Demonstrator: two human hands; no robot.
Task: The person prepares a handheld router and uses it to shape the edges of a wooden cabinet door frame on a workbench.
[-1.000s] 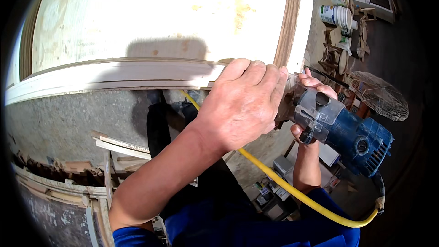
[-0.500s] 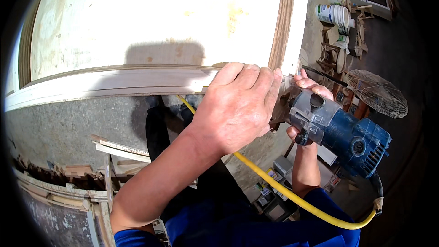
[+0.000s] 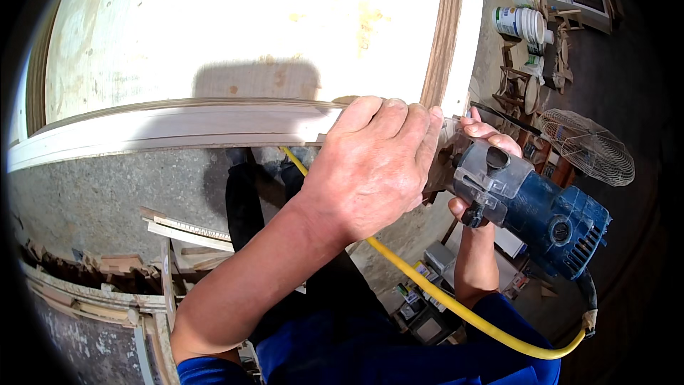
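A blue trim router (image 3: 548, 214) with a clear plastic base housing lies on its side at the corner of a large pale wooden panel (image 3: 235, 21). My right hand (image 3: 490, 135) is wrapped round the router's clear housing from behind, fingers above and thumb below. My left hand (image 3: 374, 164) is closed over the corner of the panel's wooden frame (image 3: 249, 122), its fingers close together beside the router base. Its thumb is mostly hidden, and I cannot tell whether it also grips the base. The router's bit is out of sight. A yellow cord (image 3: 434, 294) loops from the router's rear under my left arm.
Beyond the router, at right, stand a wire fan guard (image 3: 588, 146) and white buckets (image 3: 519, 23) among wood scraps. Timber offcuts (image 3: 107, 299) are stacked at lower left. A black crate (image 3: 431, 324) with small items sits below, on the concrete floor (image 3: 135, 192).
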